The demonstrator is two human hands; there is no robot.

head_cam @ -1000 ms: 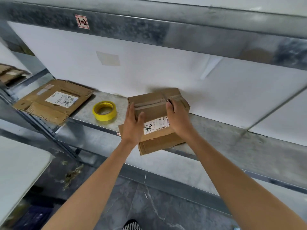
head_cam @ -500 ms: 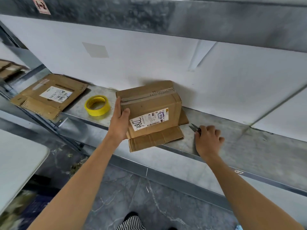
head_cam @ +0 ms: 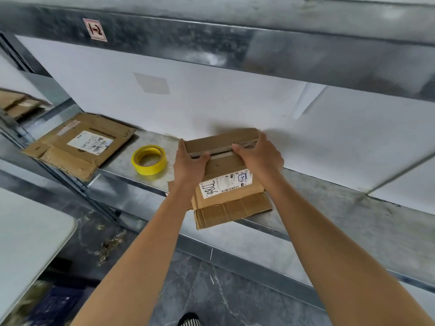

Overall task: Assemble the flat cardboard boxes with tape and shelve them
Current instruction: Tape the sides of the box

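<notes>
on the grey metal shelf [head_cam: 334, 208] in front of me: brown cardboard box with a white shipping label [head_cam: 224, 169], standing near the white back panel [head_cam: 235, 102]. can't tell if it touches the panel. its loose bottom flap sticks out past the shelf's front edge.

left hand [head_cam: 189, 164] grips the box's top left corner, thumb across the top seam, fingers round the side. right hand [head_cam: 260, 157] grips the top right corner, fingers curled over the top. both hands closed on the box.

yellow roll of tape [head_cam: 149, 160] lies flat just left of the box, not touching it. further left, a flattened brown cardboard box with a white label [head_cam: 80, 144] lies on the same shelf, hanging over its end. white table corner [head_cam: 28, 231] sits lower left.
</notes>
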